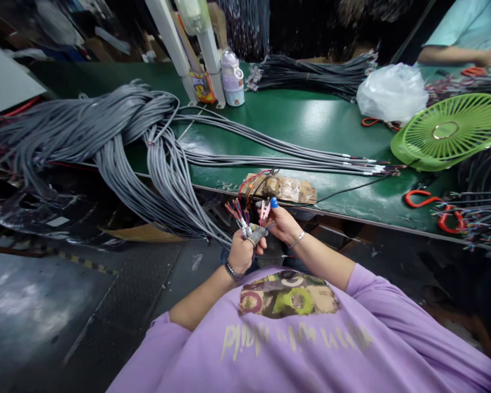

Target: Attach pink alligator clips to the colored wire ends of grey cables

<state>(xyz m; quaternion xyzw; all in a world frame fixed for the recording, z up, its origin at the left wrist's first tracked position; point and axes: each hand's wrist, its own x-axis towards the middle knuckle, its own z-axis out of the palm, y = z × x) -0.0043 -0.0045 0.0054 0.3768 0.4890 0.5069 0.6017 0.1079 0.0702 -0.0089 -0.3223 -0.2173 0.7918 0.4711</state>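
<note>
My left hand [245,248] is closed around the ends of several grey cables [213,229], and its thumb has a grey covering. Stripped cable ends with thin red, blue and other coloured wires [236,210] fan out above that fist. Close beside it, touching the wires, my right hand [284,224] has its fingers pinched together and a blue cover on one fingertip. A small pink piece [265,210] shows at these fingers; its kind cannot be made out. Both hands are in front of my body, just below the table edge.
The large grey cable bundle [123,120] drapes over the green table [311,123]. A taped cardboard block [284,188] lies at its edge. Around are a bottle [232,79], a white plastic bag [393,93], a green fan [450,131], orange hooks [421,199], and another person's arm [454,54].
</note>
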